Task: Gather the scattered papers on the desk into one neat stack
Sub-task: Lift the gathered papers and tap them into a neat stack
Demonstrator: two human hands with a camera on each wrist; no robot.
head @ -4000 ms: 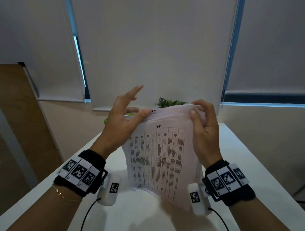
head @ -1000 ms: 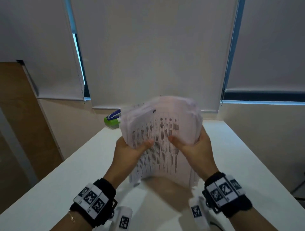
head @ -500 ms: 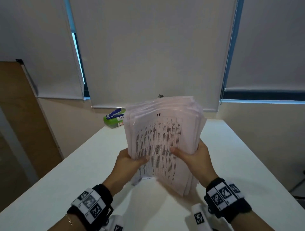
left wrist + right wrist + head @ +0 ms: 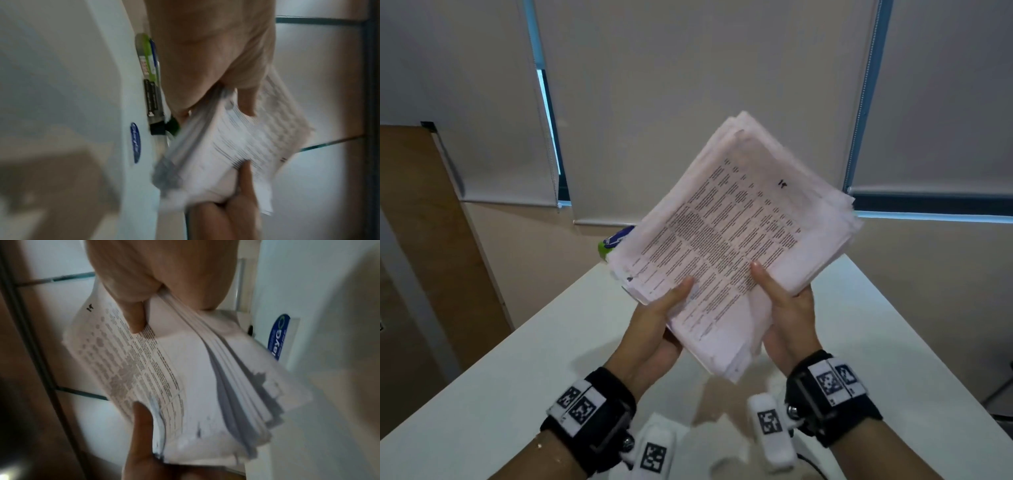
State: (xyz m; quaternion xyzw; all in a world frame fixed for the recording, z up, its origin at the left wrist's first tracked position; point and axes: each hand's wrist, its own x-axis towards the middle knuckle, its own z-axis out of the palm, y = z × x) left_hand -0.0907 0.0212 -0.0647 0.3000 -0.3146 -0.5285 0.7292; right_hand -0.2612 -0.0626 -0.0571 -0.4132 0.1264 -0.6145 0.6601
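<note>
A thick stack of printed papers (image 4: 736,233) is held in the air above the white desk (image 4: 517,370), turned so one corner points down. My left hand (image 4: 654,325) grips its lower left edge, thumb on the top sheet and fingers underneath. My right hand (image 4: 787,308) grips the lower right edge the same way. In the left wrist view the paper stack (image 4: 236,146) shows its layered edge beside my left hand (image 4: 216,65). The right wrist view shows the paper stack (image 4: 185,369) pinched by my right hand (image 4: 156,275), sheet edges slightly uneven.
A green and blue stapler (image 4: 610,244) sits at the desk's far left edge, partly hidden behind the papers. Roller blinds (image 4: 688,85) cover the windows behind. A brown panel (image 4: 424,222) stands to the left. A blue round sticker (image 4: 135,144) lies on the desk.
The stack stood upright on the desk, gripped at both sides; now it is lifted off and rotated clockwise, with a corner pointing down. Both hands shifted to its lower edges.
</note>
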